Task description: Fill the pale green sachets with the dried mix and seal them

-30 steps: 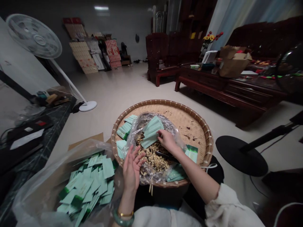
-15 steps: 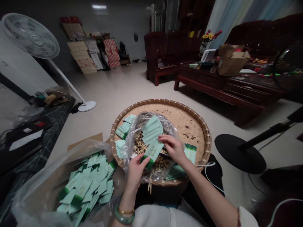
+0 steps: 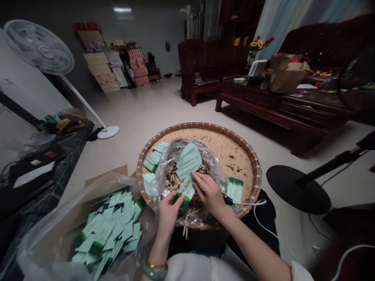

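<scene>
Leftward of the hands, a large clear plastic bag [image 3: 43, 242] is seen heaped with pale green packets [image 3: 108, 230] with darker green ends, its depth hidden by the pile and the frame edge. A few loose packets [image 3: 149, 183] are laid on the near-left part of a round woven bamboo tray [image 3: 252, 160], just beyond the left hand [image 3: 169, 218], whose wrist is ringed by a jade bangle [image 3: 154, 271]. That hand is closed, with the thumb and fingers pinching the dark green lower end of a single green-and-white packet [image 3: 186, 191]. The packet is held between the two hands, tilted, its long axis running from the lower left up toward the upper right, so its lower end lies nearer the left hand. Its upper part is overlapped by the fingers of the right hand [image 3: 209, 195], which are held close together, though whether it is actually gripped there cannot be told. Behind it, a stack of similar packets [image 3: 189, 160] is propped on a clear plastic bag [image 3: 218, 168] of dried brown-and-tan flakes [image 3: 172, 181], partly hidden by the hands. Right of the right hand, a black handle [image 3: 227, 199] is partly seen, its tool hidden, and a further packet [image 3: 234, 190] lies on the tray.
</scene>
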Motion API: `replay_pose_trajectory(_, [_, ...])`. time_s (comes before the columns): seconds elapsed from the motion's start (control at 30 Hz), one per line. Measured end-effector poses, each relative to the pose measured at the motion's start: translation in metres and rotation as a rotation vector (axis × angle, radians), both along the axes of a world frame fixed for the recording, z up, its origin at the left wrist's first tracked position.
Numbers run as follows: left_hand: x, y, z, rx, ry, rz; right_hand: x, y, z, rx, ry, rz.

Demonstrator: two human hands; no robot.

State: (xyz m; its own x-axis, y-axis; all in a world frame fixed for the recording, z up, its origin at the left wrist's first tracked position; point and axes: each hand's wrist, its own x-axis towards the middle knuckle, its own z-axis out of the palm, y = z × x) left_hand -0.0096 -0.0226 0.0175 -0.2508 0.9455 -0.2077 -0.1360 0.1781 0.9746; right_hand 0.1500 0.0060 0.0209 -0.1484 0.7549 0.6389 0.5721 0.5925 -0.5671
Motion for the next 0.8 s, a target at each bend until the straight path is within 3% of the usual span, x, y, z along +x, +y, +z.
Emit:
replay_pose_trajectory(0.2, [-0.006, 0.0, -0.005, 0.036, 0.088, 0.009, 0.006, 0.004, 0.008, -0.034, 0.063, -0.085])
replay_pose_trajectory(0.37, [-0.005, 0.003, -0.012, 0.036, -0.152, 0.16, 0.005, -0.004, 0.012, -0.058, 0.116, 0.123])
replay_pose_trajectory(0.47, [-0.001, 0.002, -0.011, 0.032, -0.303, 0.155, -0.001, -0.008, 0.007, -0.258, 0.237, 0.13])
replay_pose_trajectory(0.63, [0.002, 0.0, -0.006, 0.02, -0.274, 0.074, -0.006, -0.005, 0.001, -0.727, 0.535, 0.24])
replay_pose_trajectory(0.8, [0.001, 0.0, -0.003, 0.023, -0.26, -0.036, 0.001, -0.006, 0.008, -0.905, 0.715, 0.403])
